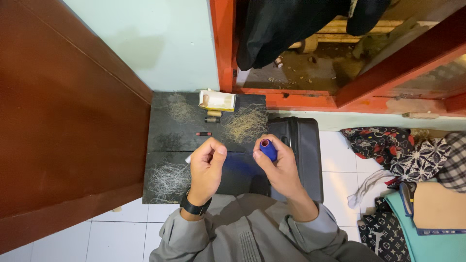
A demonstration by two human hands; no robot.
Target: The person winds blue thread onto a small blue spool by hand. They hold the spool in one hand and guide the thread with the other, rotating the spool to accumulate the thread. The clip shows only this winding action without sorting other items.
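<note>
You are gripping the blue spool (268, 149) upright in your right hand (280, 167) while your left hand (206, 167), just beside it, is pinching closed on something too fine to make out, so be keeping both hands close and steady over the black board (165, 128).

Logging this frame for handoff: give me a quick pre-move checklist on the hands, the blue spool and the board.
1. Right hand grips the blue spool: ok, fingers wrap it, open end up.
2. Left hand pinch closed: ok, thumb meets fingertips; thread between them cannot tell.
3. Thread running from spool to left hand: cannot tell, too fine to see.
4. Dark board lies flat on the floor: ok.
5. Fibre tufts apart from both hands: ok.
6. Small red tube lies on the board, untouched: ok.
</note>
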